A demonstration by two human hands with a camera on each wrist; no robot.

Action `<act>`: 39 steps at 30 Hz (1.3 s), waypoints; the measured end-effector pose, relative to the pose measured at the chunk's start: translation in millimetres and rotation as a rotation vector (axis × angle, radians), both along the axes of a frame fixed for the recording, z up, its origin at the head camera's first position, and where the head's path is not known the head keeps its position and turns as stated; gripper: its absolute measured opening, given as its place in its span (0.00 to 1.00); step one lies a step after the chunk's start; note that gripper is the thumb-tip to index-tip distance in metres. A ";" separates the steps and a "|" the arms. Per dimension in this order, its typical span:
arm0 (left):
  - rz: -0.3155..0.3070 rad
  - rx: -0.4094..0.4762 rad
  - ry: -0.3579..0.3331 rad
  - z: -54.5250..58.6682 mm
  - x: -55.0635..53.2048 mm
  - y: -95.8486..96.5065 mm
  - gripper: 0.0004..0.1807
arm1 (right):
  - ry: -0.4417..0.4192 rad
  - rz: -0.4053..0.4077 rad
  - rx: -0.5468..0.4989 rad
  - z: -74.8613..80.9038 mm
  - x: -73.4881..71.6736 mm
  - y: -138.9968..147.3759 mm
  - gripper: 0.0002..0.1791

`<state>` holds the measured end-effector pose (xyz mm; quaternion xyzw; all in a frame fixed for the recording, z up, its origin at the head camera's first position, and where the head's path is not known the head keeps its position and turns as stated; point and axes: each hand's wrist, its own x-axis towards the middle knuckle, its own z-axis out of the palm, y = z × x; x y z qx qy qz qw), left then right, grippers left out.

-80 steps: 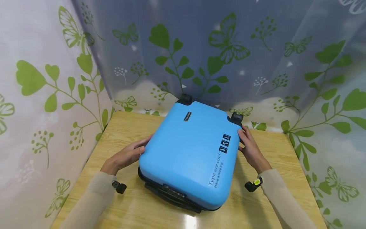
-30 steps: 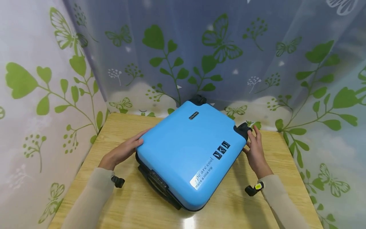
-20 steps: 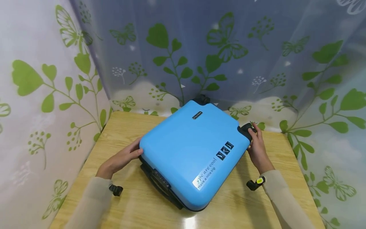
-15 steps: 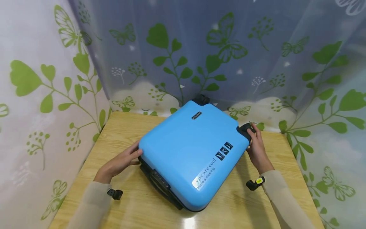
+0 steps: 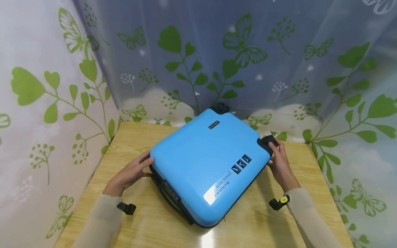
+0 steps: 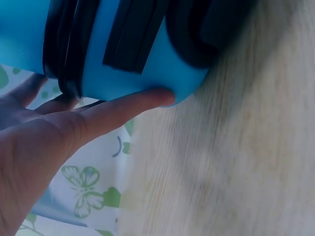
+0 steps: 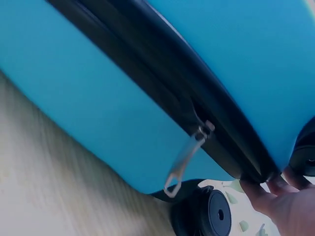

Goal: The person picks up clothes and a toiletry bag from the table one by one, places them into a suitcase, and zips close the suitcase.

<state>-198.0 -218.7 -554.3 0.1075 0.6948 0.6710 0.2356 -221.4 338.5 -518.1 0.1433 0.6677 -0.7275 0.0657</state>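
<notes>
A light blue hard-shell suitcase (image 5: 204, 155) lies flat and angled on the table, its black handle (image 5: 173, 201) at the near left end. At its left corner, my left hand (image 5: 128, 174) holds the shell, thumb at the top edge. One finger stretches along the end below the black seam in the left wrist view; other fingertips are partly hidden. My right hand (image 5: 280, 165) grips the far right corner, thumb on a black wheel (image 5: 269, 140). In the right wrist view, its fingertips touch the suitcase by the seam, and a metal zipper pull (image 7: 184, 162) hangs from it.
The wooden table (image 5: 136, 137) extends around the suitcase. Fabric printed with leaves and butterflies (image 5: 245, 39) encloses its back and both sides. Another black wheel (image 5: 221, 107) sits close to the back fabric. A small camera is strapped to each wrist.
The suitcase has turned clockwise seen from above: its wheeled end shifted right, its near end left. My right hand went from its side to the corner wheel; my left stays at the left corner.
</notes>
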 end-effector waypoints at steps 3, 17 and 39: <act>0.052 0.010 -0.006 0.8 -9.7 2.3 0.43 | -0.007 0.006 -0.006 0.6 12.0 2.3 0.37; 0.163 -0.122 -0.076 20.8 -66.5 13.5 0.49 | -0.003 0.000 0.012 -1.9 60.0 3.7 0.37; 0.183 -0.288 -0.084 49.5 -97.1 41.7 0.53 | 0.198 0.210 0.044 -5.6 77.7 9.2 0.34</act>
